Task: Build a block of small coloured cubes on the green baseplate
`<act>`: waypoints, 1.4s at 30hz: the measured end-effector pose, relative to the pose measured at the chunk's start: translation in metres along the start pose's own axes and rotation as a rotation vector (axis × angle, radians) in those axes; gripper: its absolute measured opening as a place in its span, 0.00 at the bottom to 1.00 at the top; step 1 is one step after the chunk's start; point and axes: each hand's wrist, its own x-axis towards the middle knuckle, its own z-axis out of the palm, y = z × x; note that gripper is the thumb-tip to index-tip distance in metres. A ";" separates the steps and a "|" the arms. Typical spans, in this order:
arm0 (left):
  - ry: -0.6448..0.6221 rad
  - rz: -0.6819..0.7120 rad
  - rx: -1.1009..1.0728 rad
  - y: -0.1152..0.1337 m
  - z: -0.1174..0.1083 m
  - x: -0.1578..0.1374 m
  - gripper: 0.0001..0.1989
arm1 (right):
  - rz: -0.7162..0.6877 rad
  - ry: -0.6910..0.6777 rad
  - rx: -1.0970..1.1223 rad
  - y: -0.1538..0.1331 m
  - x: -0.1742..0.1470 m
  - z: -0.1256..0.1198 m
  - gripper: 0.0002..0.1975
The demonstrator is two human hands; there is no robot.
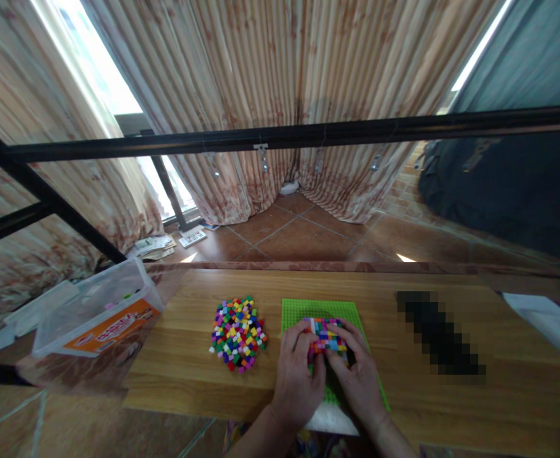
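My left fingers [303, 329] and right fingers [357, 340] pinch opposite sides of a multicoloured block [326, 329] over the green baseplate [290, 308], so a good part looks joined, while many loose cubes [239, 334] lie unjoined on the desk [184, 346] to the left.

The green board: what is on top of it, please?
A cluster of multicoloured cubes, with the left hand and right hand around it. Beneath these, the green board is hidden.
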 end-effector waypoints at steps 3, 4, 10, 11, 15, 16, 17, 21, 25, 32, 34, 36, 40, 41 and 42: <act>0.008 0.007 0.002 0.001 0.001 0.000 0.11 | -0.006 0.003 -0.012 0.000 0.000 0.000 0.16; 0.013 0.012 0.006 0.001 0.001 0.001 0.11 | -0.009 0.005 -0.014 0.000 0.000 0.000 0.17; 0.029 0.015 0.010 0.003 0.001 0.001 0.11 | -0.014 0.006 -0.020 0.001 0.000 0.001 0.16; 0.018 0.014 0.008 0.003 0.001 0.001 0.11 | -0.016 0.002 -0.017 0.001 0.000 0.001 0.16; -0.005 0.006 0.010 0.002 -0.001 0.000 0.10 | -0.028 -0.013 -0.001 0.003 0.000 -0.001 0.15; -0.004 0.004 0.011 0.002 -0.001 0.000 0.10 | -0.030 -0.015 0.003 0.003 0.000 -0.001 0.15; -0.004 0.004 0.011 0.001 -0.001 0.000 0.10 | -0.029 -0.015 0.005 0.003 0.000 -0.001 0.15; -0.008 -0.009 -0.013 0.000 -0.001 -0.001 0.09 | -0.013 -0.009 -0.003 0.001 0.000 -0.001 0.14; 0.030 -0.092 -0.089 -0.003 0.004 -0.002 0.12 | -0.014 -0.001 -0.022 0.001 0.000 0.000 0.14; 0.084 -0.435 -0.297 -0.015 0.017 -0.003 0.21 | -0.020 0.040 -0.034 0.003 0.000 0.003 0.14; 0.075 -0.476 -0.339 -0.015 0.018 -0.002 0.21 | -0.021 0.042 -0.029 0.002 0.000 0.003 0.14; 0.077 -0.487 -0.352 -0.014 0.018 -0.002 0.21 | -0.018 0.046 -0.025 0.000 0.000 0.003 0.14; 0.086 -0.508 -0.335 -0.014 0.020 -0.003 0.22 | -0.001 0.044 -0.027 -0.001 -0.001 0.003 0.15; 0.081 -0.517 -0.328 -0.014 0.021 -0.004 0.22 | 0.002 0.043 -0.028 -0.001 -0.001 0.003 0.15; 0.075 -0.525 -0.323 -0.014 0.022 -0.004 0.22 | 0.004 0.042 -0.029 0.000 -0.001 0.003 0.15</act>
